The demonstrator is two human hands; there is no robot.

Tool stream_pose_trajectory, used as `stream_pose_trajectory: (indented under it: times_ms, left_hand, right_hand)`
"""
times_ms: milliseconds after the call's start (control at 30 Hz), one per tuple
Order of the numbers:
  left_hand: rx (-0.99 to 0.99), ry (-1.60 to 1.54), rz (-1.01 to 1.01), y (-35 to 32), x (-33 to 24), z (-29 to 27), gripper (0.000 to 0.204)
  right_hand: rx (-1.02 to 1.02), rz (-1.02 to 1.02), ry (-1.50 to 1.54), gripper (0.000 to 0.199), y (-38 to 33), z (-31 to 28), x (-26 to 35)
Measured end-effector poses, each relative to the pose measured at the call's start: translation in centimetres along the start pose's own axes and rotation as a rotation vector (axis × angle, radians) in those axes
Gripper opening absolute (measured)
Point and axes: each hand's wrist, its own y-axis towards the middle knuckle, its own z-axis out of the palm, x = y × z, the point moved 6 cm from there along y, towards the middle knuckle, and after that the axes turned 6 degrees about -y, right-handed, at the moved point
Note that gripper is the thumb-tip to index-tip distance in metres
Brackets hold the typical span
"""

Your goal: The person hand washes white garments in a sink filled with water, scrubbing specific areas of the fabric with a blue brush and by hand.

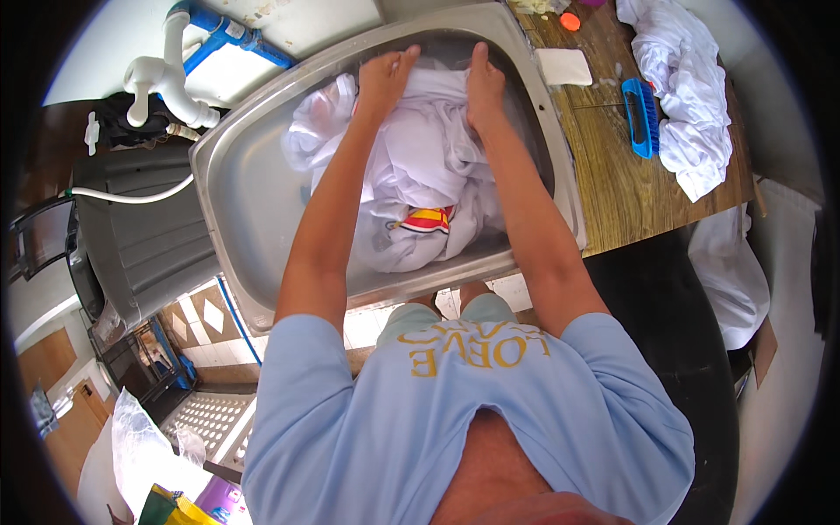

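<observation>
A wet white garment [416,149] lies bunched in a metal sink [254,188] with water in it. Its far edge is drawn out between my two hands. My left hand [383,83] grips one end of that edge, fingers closed round the cloth and thumb side up. At the other end, my right hand [484,87] is closed on the same garment near the sink's far right wall. Close to the near rim, a red and yellow patch [427,219] shows among the folds. Whether all the white cloth is one piece I cannot tell.
Right of the sink, a wooden counter [612,206] bears a blue brush [640,118], a white cloth heap [687,87], a whitish square block [563,67] and an orange cap [570,21]. At left are a white plastic tap [157,87], a hose [131,198] and a dark grey container [144,254].
</observation>
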Motion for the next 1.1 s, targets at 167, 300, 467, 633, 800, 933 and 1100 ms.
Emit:
stream_pose_trajectory:
  times_ms: [167,300,467,633,800,933,1100]
  left_hand:
    - [-0.011,0.096,0.328,-2.6,0.4,0.7,0.032]
    - [-0.074,0.301,0.302,-2.6,0.7,1.8,0.027]
    - [-0.005,0.061,0.128,-0.5,2.9,1.1,0.032]
    - [0.067,-1.027,-0.314,0.2,2.8,0.9,0.039]
    - [-0.094,-0.864,0.322,-3.1,-7.5,2.6,0.026]
    - [-0.068,-0.156,0.565,-5.0,-9.2,6.0,0.019]
    - [0.096,-0.292,-0.028,2.7,-2.0,3.5,0.005]
  right_hand:
    - [0.001,-0.457,-0.621,0.047,-1.3,2.0,1.6]
    - [0.011,-0.552,-0.71,0.046,-0.6,2.0,0.8]
    - [0.104,-0.021,-0.031,0.044,0.1,0.9,1.5]
    - [0.065,0.332,0.524,0.043,-0.4,1.4,0.3]
    - [0.243,0.303,0.642,0.048,-2.9,3.3,0.6]
    - [0.849,0.151,1.065,0.045,-0.9,4.0,-3.2]
    - [0.117,0.489,0.549,0.046,-4.3,5.1,0.5]
